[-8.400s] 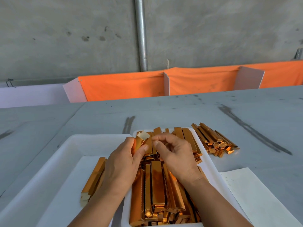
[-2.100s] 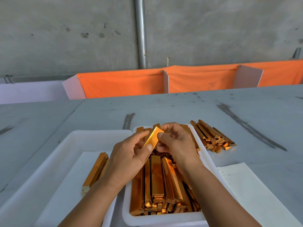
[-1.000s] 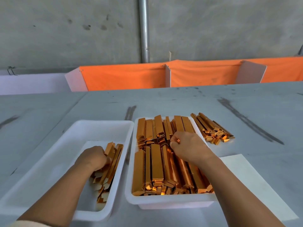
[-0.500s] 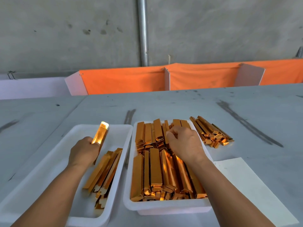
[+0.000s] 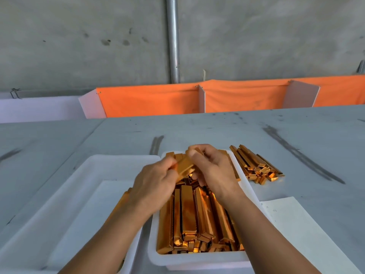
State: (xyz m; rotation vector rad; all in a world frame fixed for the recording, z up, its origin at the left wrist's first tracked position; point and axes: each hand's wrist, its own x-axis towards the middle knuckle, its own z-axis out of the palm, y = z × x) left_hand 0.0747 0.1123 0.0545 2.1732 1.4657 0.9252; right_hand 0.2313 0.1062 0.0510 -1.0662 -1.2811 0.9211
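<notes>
Two white plastic trays sit side by side on a grey table [image 5: 217, 131] marked with dark scuffs. Left tray [image 5: 94, 167]: white liner sheet inside. Right tray [image 5: 197, 260]: packed with long gold foil cartons [image 5: 189, 214] lying lengthwise. A loose pile of cartons [image 5: 256, 167] lies on the table just beside the right tray's far corner. A paper sheet [image 5: 296, 230] lies flat to the right of that tray. Behind the table edge is an orange cloth [image 5: 148, 99] split by white divider panels [image 5: 300, 93]. Beyond that is a bare concrete wall [image 5: 79, 36] with a vertical metal pipe [image 5: 173, 36].

Both hands are brought together over the far half of the right tray, clear of the stock below. One gold foil carton [image 5: 184, 168] is held between them, tilted. The left hand [image 5: 156, 184] grips its lower left end with curled fingers. The right hand [image 5: 213, 169] pinches the upper end, thumb on top.

Limits: the held carton is motion-blurred, and the fingers cover most of it; its ends cannot be made out. The left forearm covers most of the few cartons [image 5: 124, 196] in the left tray; only an orange edge shows. The near corners of the left tray are cut off by the frame. Writing on the paper sheet is too faint to read.
</notes>
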